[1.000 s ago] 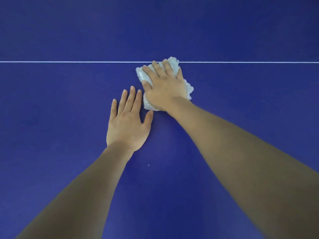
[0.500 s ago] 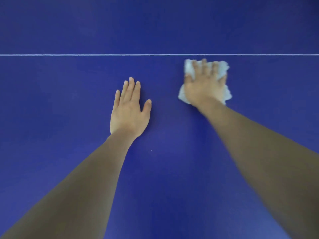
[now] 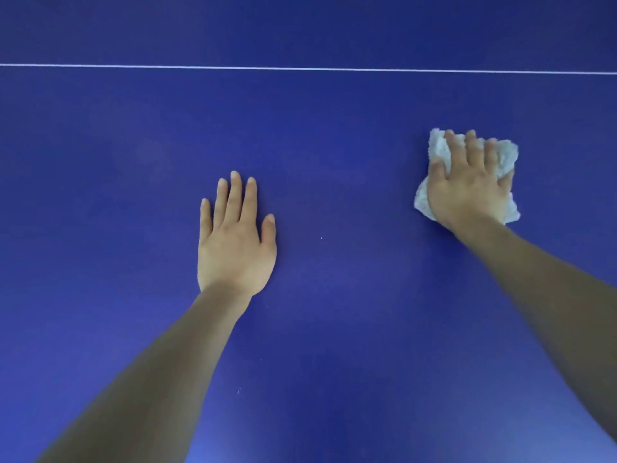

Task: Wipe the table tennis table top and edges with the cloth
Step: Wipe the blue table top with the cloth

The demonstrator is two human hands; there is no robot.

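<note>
Cloth (image 3: 507,154) under right hand (image 3: 469,187), now farther right of left hand (image 3: 233,242).

One view only: your head camera, wide-angle, looks forward and steeply down onto the blue tabletop (image 3: 334,145), close in. Both your forearms enter from the bottom edge; the white line (image 3: 300,68) crosses near the top.

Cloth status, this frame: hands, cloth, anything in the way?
Right hand flat on white cloth, pressing it to blue table top, short of white line. Left hand open, flat on table. Nothing in the way.
</note>
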